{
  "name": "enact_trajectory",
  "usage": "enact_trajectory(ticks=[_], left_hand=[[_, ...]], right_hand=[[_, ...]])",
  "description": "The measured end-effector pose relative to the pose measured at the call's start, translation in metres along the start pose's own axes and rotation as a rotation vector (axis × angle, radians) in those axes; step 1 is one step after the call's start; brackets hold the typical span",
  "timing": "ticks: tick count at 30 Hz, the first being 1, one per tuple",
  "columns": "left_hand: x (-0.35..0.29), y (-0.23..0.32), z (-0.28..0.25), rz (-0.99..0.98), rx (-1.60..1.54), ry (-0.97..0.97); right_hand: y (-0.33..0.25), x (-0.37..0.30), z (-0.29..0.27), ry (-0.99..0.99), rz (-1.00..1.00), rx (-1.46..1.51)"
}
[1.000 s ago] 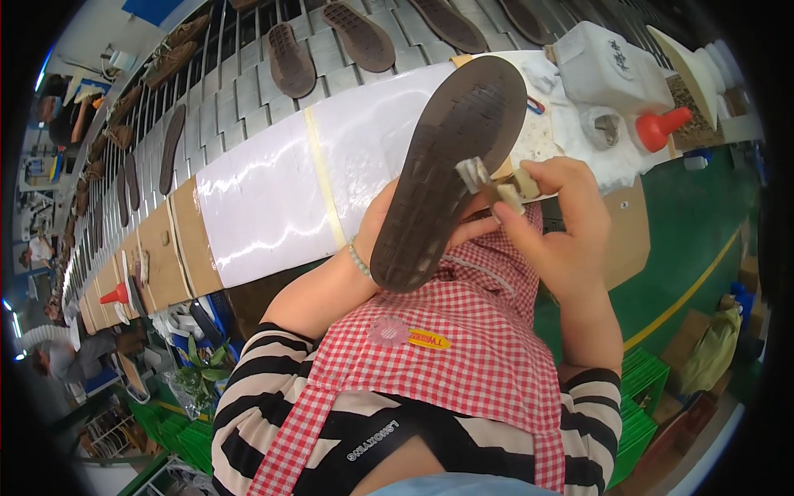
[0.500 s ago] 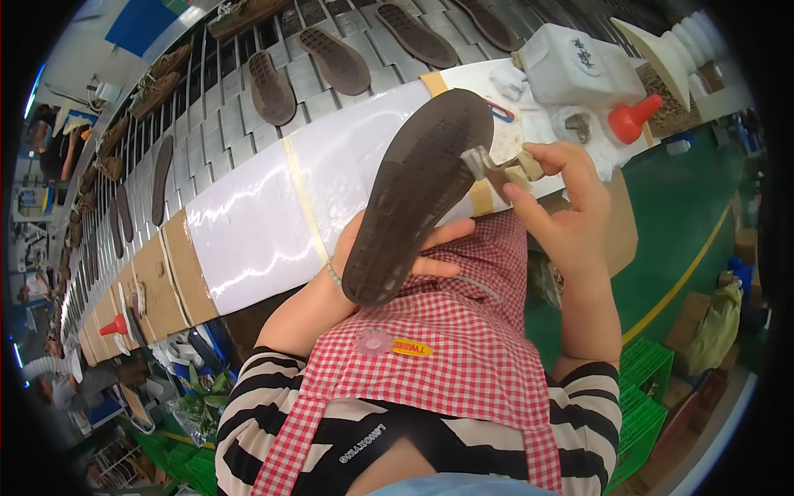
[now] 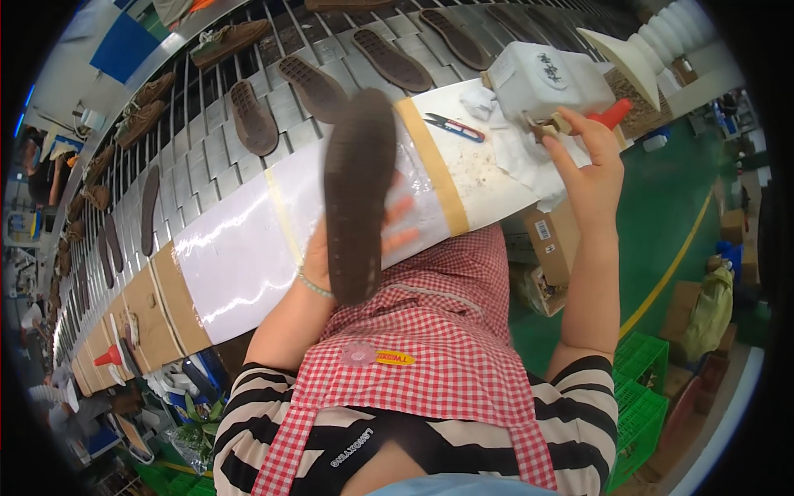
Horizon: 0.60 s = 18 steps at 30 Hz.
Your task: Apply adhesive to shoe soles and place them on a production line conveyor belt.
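Note:
My left hand supports a dark brown shoe sole from behind, its fingers spread past the right edge. The sole stands nearly upright and is smeared by motion. My right hand pinches a short brush-like tool with a pale, blocky handle between thumb and fingers. That tool is at the white jug, over crumpled white cloth; its working end is partly hidden. A red cone-shaped cap shows just behind my right fingers.
Thread snips lie on the white-covered board. Beyond it, a slatted metal conveyor carries several brown soles and shoes. A white funnel-ended duct stands at far right; green crates stand low right.
The sole has moved left and turned more upright in my left hand. My right hand has carried the brush-like tool away from the sole, up and right to the jug.

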<state>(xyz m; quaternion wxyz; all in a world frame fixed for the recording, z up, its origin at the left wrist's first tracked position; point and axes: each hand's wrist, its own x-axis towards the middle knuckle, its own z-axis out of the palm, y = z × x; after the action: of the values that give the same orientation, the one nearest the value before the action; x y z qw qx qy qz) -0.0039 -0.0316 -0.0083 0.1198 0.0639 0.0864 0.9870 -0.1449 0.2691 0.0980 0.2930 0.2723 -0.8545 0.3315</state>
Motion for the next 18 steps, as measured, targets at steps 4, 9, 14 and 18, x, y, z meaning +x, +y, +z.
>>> enact_trajectory(ticks=[4,9,14,18], left_hand=[[0.019,0.036,0.001,0.424,0.220,0.116],[0.009,0.059,-0.038,0.424,0.022,0.121],[-0.031,0.062,-0.033,0.135,0.117,0.293],[-0.055,0.059,-0.017,0.039,0.065,0.431]], right_hand=[[0.034,0.000,-0.014,0.047,0.166,-0.172],[0.087,-0.011,-0.007,-0.061,0.049,-0.443],[0.096,-0.017,0.005,-0.129,0.056,-0.534],[0.098,-0.020,0.013,-0.151,0.047,-0.558]])
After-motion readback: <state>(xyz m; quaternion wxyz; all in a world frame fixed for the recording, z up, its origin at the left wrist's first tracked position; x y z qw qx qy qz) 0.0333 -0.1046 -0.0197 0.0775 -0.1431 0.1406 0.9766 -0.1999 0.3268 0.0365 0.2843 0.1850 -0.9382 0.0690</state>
